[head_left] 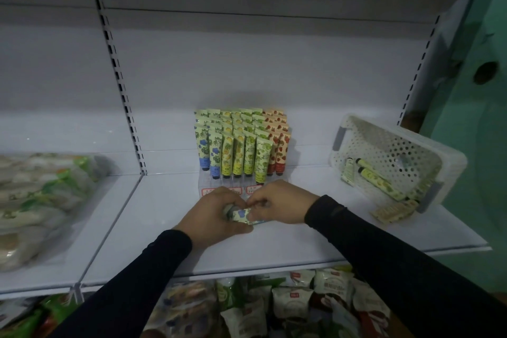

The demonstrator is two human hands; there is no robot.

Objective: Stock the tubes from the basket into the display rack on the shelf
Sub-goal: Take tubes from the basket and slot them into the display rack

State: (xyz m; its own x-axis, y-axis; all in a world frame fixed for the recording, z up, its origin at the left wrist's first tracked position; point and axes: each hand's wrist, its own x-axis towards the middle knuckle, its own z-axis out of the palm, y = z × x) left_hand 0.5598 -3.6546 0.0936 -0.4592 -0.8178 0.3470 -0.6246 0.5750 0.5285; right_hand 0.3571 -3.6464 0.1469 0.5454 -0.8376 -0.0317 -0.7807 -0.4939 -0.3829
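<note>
1. Both hands engaged on one blue-flowered tube, held low over the shelf just in front of the display rack. Left hand curled round the tube's cap end; right hand pinching its other end with fingertips.
2. Rack nearly full: blue, yellow, green and red tubes standing cap-down in rows. Tilted basket well to the right on the same shelf, with a few yellow-green tubes inside and flat packets spilled at its lip.
3. Risk: upright tubes packed touching; pushing the held tube into a blue slot at an angle likely to knock neighbours over in a chain.
4. Risk: two-handed pinch close to the rack front; a slip likely to drop the tube onto the shelf or off its edge into the packets below.
5. Risk: basket tipped on its side; a careless reach likely to spill the remaining stock.
6. Hard to make out: free slots in the rack, hidden behind standing tubes and both hands. Rack front labels partly covered. Total count in basket unclear through the perforated wall. Bagged goods at left blurred.
</note>
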